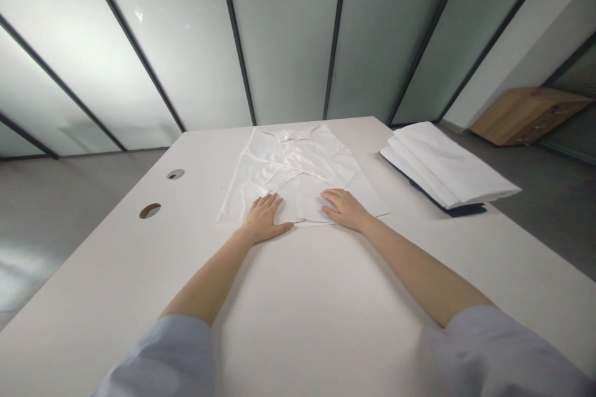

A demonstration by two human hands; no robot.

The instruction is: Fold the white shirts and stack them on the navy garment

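Note:
A folded white garment, which looks like a shirt (298, 167), lies flat at the middle of the table in a shiny clear plastic bag (235, 198). Its collar end faces the far edge, and creased folds cross its front. My left hand (264, 218) rests palm down on the near left part of the bag, fingers spread and thumb pointing right. On the near right part lies my right hand (344, 207), its fingers stretched out and pointing left. Neither hand grips anything; both touch the bag from above.
A stack of folded white cloth (451, 164) sits on a dark flat item (465, 209) at the table's right edge. Two round cable holes (176, 174) pierce the white table (316, 310) at left. Frosted glass panels stand behind; a wooden cabinet (526, 114) is at far right.

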